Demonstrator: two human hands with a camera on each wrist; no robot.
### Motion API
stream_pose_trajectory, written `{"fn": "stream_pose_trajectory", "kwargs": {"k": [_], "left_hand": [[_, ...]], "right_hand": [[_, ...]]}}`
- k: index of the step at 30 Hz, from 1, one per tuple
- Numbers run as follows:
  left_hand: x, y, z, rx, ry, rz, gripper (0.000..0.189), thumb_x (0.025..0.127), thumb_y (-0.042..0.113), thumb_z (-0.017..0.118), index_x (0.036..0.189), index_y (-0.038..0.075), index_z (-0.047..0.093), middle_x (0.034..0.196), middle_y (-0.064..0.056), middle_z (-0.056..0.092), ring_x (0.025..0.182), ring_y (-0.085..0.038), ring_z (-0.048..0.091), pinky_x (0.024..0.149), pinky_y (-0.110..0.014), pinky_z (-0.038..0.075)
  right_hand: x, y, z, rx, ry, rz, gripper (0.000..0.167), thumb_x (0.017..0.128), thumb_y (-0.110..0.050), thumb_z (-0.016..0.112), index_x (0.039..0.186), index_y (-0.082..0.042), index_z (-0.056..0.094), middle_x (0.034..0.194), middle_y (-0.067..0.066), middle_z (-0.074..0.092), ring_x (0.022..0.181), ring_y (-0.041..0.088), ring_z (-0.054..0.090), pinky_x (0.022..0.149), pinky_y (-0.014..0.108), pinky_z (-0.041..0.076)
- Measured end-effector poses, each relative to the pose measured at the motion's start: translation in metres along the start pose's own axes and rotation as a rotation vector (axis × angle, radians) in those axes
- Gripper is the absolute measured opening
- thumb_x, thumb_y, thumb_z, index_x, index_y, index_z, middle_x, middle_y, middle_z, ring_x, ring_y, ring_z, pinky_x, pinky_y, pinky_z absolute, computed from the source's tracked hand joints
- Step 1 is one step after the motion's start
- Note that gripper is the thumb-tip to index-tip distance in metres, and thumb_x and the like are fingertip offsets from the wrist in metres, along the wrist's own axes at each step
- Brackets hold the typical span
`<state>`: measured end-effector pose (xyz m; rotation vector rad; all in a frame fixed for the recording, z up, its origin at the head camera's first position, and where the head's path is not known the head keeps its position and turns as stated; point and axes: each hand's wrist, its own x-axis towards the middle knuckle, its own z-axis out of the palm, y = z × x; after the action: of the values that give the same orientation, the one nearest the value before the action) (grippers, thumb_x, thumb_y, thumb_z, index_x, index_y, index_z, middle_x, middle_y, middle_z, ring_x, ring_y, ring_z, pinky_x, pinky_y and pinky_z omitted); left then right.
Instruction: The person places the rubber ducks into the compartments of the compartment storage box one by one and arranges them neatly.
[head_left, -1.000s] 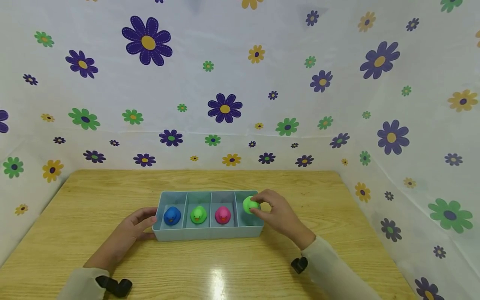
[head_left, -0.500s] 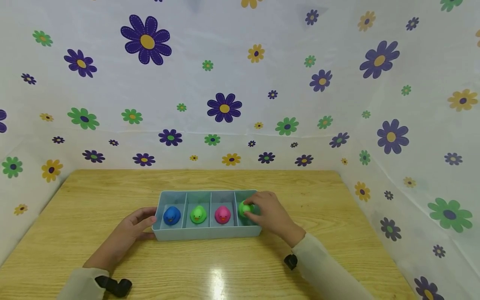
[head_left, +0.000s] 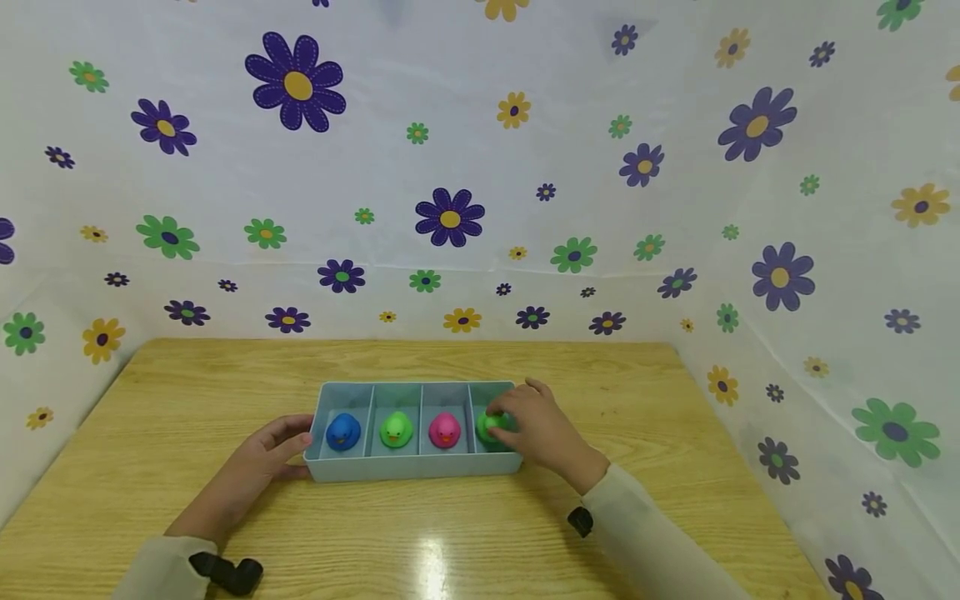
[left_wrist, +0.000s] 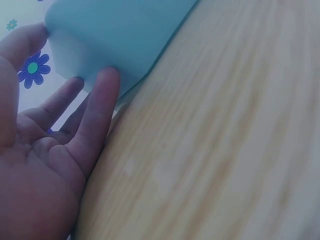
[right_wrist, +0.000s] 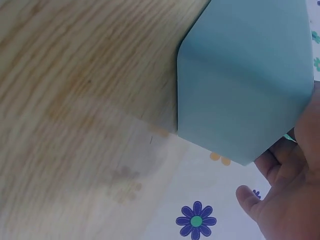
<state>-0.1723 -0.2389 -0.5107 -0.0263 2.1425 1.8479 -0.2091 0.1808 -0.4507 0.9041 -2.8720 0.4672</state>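
Observation:
A light blue tray (head_left: 412, 468) with side-by-side compartments stands on the wooden table. From left to right it holds a blue rubber duck (head_left: 342, 432), a light green rubber duck (head_left: 396, 430), a pink rubber duck (head_left: 445, 430) and another green rubber duck (head_left: 491, 426). My right hand (head_left: 546, 431) reaches over the tray's right end and pinches this last duck, low in its compartment; fingers partly cover it. At the left end, my left hand (head_left: 258, 458) rests its fingertips against the tray's outer wall (left_wrist: 100, 55). No duck shows in either wrist view.
The wooden table (head_left: 360, 542) extends around the tray on all sides. White flower-printed sheeting (head_left: 390, 167) rises behind the table and along both sides. A black strap device sits at each sleeve cuff.
My right hand has moved left and down, lowering the green duck from rim height into the rightmost compartment. The left hand stays at the tray's end.

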Motion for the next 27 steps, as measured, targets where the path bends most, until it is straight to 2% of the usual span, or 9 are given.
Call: {"fn": "stream_pose_trajectory", "kwargs": {"k": [5, 16, 27], "left_hand": [[0.0008, -0.001, -0.0007, 0.003, -0.003, 0.007, 0.069, 0.106, 0.042, 0.059, 0.158, 0.004, 0.035, 0.158, -0.02, 0.041, 0.134, -0.033, 0.053, 0.093, -0.035, 0.06], [0.0021, -0.0045, -0.0015, 0.009, 0.0, -0.004, 0.072, 0.105, 0.045, 0.06, 0.158, 0.004, 0.034, 0.159, -0.02, 0.039, 0.134, -0.032, 0.053, 0.093, -0.034, 0.06], [0.0029, -0.0049, -0.0013, 0.008, 0.006, -0.014, 0.075, 0.102, 0.049, 0.062, 0.157, 0.005, 0.036, 0.159, -0.019, 0.041, 0.132, -0.028, 0.054, 0.094, -0.034, 0.059]], "right_hand": [[0.0009, -0.0018, -0.0008, -0.019, -0.028, 0.029, 0.019, 0.092, -0.028, 0.08, 0.108, -0.016, 0.076, 0.106, -0.004, 0.075, 0.114, 0.021, 0.064, 0.121, 0.058, 0.027], [0.004, -0.0035, -0.0026, -0.058, -0.077, 0.029, 0.022, 0.093, -0.029, 0.079, 0.11, -0.015, 0.077, 0.111, -0.002, 0.075, 0.119, 0.025, 0.062, 0.122, 0.061, 0.024], [0.0057, -0.0049, -0.0035, -0.097, -0.089, 0.033, 0.023, 0.093, -0.03, 0.079, 0.11, -0.015, 0.077, 0.112, -0.001, 0.075, 0.121, 0.026, 0.062, 0.123, 0.059, 0.023]]}}
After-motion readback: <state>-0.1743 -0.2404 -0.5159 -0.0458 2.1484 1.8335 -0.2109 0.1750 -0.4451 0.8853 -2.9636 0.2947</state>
